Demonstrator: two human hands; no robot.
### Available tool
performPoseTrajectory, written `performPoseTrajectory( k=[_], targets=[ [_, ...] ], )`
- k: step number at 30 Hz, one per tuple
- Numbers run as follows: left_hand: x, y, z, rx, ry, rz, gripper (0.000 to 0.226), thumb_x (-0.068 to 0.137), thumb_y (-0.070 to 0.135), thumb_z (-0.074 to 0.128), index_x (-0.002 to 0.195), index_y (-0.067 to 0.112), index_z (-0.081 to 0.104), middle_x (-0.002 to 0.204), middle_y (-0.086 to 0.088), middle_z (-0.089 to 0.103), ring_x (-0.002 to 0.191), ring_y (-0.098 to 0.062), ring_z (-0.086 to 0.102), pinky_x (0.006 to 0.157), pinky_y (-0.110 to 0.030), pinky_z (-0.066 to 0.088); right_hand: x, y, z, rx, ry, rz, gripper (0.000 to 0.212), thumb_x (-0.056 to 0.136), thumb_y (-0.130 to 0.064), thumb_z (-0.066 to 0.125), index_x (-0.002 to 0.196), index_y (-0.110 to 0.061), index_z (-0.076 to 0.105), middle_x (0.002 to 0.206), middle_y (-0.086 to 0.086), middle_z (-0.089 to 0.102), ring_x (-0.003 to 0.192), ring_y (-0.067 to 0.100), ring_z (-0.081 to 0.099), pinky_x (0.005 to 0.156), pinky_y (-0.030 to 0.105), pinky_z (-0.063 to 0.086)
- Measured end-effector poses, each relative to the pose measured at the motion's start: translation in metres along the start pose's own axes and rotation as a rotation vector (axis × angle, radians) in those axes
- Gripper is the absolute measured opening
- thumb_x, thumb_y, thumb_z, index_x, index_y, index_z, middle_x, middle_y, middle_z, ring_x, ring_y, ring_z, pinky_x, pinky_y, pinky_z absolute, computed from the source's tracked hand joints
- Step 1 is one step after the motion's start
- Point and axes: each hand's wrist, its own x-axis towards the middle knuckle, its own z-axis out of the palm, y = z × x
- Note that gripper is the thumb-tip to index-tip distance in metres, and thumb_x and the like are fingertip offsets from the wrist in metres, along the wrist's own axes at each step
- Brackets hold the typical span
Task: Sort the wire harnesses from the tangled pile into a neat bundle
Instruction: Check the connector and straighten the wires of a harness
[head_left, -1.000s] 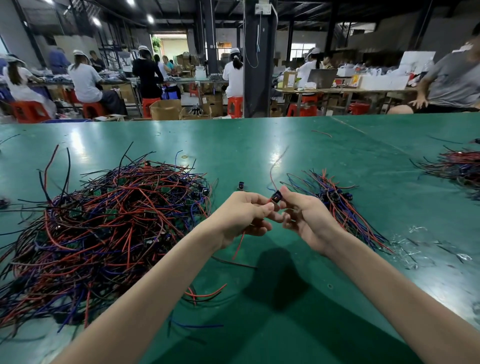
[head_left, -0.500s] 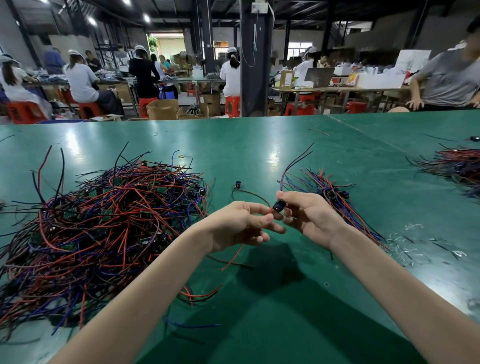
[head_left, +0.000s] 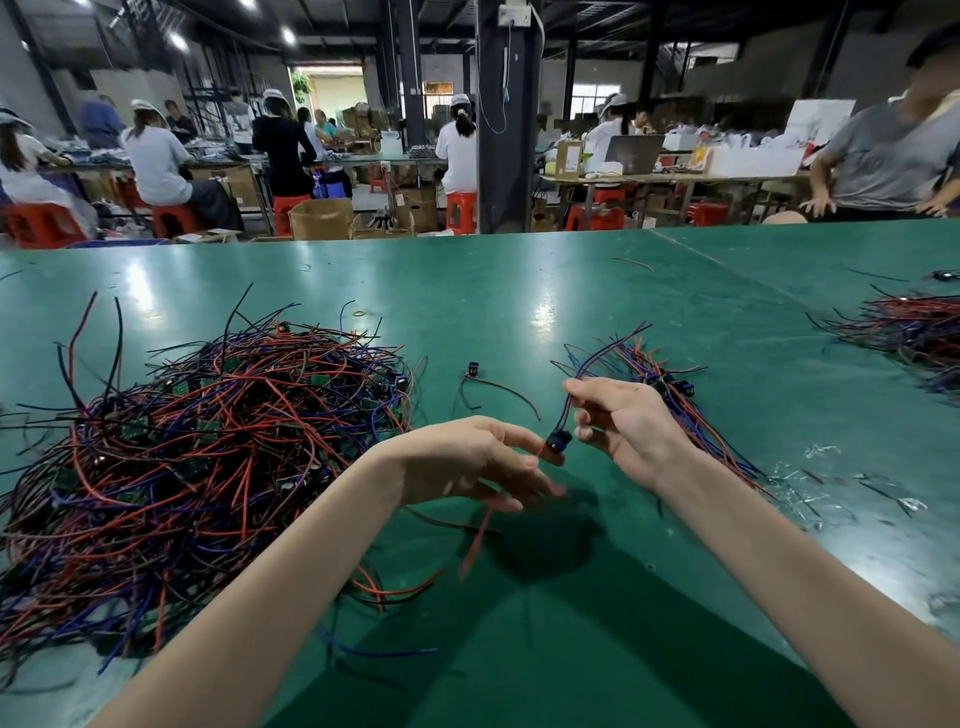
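Three lots of wire harness sit on the green desk (head_left: 519, 291), plus one piece in hand, as I log them from my remote seat.

**Lot 1, tangled pile** (head_left: 208, 467): red, blue and black leads with small green boards and dark connectors. It is heaped on the left half of the desk, beside the left forearm, and is by far the largest lot.

**Lot 2, neat bundle** (head_left: 675, 400): a thin sheaf of harnesses laid roughly parallel, with connectors grouped at the far end. It lies just behind the right hand and runs on past the right wrist.

**Lot 3, far heap** (head_left: 914, 332): a separate mass at the right edge, well apart. I cannot tell whether it belongs to this job.

**Item in hand, harness** (head_left: 565, 415): held above the desk between the two hands.
- Right hand (head_left: 628, 431): the grip is pinching the leads just above the dark connector (head_left: 558, 441), which dangles below the fingertips.
- Left hand (head_left: 467, 457): the grip is spread, with fingers stretched out and blurred. The forefinger tip is right beside the connector, but I cannot tell whether it touches.
- A red lead hangs under this hand, also blurred.

**Sundries:**
- Loose harness (head_left: 493, 387), lying alone between pile and bundle.
- Clear plastic scraps (head_left: 831, 478), to the right of the bundle.

**Status, my estimate:** early. The bundle holds only a small share, and the held harness has not yet been laid on it. Nearly all of the pile is left to pull apart and align.
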Motion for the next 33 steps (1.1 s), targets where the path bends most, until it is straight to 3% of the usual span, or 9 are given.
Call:
performPoseTrajectory(
  k=[4, 10, 17, 21, 26, 33],
  targets=[
    [0.011, -0.007, 0.007, 0.001, 0.180, 0.103, 0.016, 0.095, 0.024, 0.053, 0.104, 0.014, 0.061, 0.099, -0.001, 0.066, 0.086, -0.013, 0.060, 0.080, -0.026, 0.050, -0.002, 0.010, 0.007, -0.084, -0.035, -0.013, 0.012, 0.083, -0.004, 0.067, 0.073, -0.009, 0.061, 0.051, -0.004, 0.057, 0.042, 0.005, 0.049, 0.042, 0.017, 0.040],
    [0.020, -0.014, 0.014, -0.162, 0.304, 0.161, 0.012, 0.092, 0.010, 0.057, 0.081, 0.008, 0.061, 0.073, -0.004, 0.068, 0.059, -0.009, 0.064, 0.067, -0.026, 0.057, -0.005, 0.016, 0.012, -0.164, -0.040, -0.054, 0.012, 0.083, -0.009, 0.068, 0.072, -0.009, 0.065, 0.053, -0.005, 0.062, 0.042, 0.005, 0.049, 0.045, 0.018, 0.040],
    [0.021, -0.017, 0.018, -0.188, 0.301, 0.075, 0.018, 0.089, 0.005, 0.061, 0.071, 0.008, 0.062, 0.067, -0.006, 0.069, 0.057, -0.011, 0.064, 0.062, -0.027, 0.059, 0.003, 0.001, 0.000, -0.079, 0.068, -0.054, 0.016, 0.086, -0.008, 0.065, 0.070, -0.007, 0.065, 0.051, -0.002, 0.060, 0.038, 0.004, 0.046, 0.039, 0.016, 0.039],
    [0.019, -0.014, 0.016, -0.174, 0.255, 0.076, 0.013, 0.091, 0.011, 0.060, 0.080, 0.006, 0.064, 0.070, -0.004, 0.069, 0.058, -0.011, 0.063, 0.061, -0.025, 0.058, 0.008, -0.007, -0.011, -0.093, 0.089, -0.083, 0.013, 0.085, -0.009, 0.067, 0.073, -0.004, 0.067, 0.051, -0.002, 0.061, 0.039, 0.004, 0.046, 0.039, 0.015, 0.039],
    [0.016, -0.012, 0.013, -0.195, 0.246, 0.089, 0.021, 0.096, 0.017, 0.052, 0.086, 0.004, 0.066, 0.073, -0.005, 0.069, 0.058, -0.011, 0.063, 0.061, -0.025, 0.057, 0.013, -0.016, -0.021, 0.010, 0.139, -0.085, 0.012, 0.085, -0.008, 0.066, 0.076, -0.001, 0.064, 0.050, -0.001, 0.061, 0.038, 0.004, 0.045, 0.037, 0.016, 0.038],
    [0.016, -0.012, 0.015, -0.177, 0.239, 0.075, 0.015, 0.093, 0.011, 0.056, 0.086, 0.004, 0.068, 0.072, -0.004, 0.070, 0.056, -0.010, 0.062, 0.064, -0.023, 0.057, 0.017, -0.015, -0.026, 0.213, 0.110, 0.096, 0.018, 0.090, -0.014, 0.060, 0.074, -0.005, 0.060, 0.047, -0.001, 0.057, 0.034, 0.004, 0.041, 0.034, 0.013, 0.034]
  ],
)
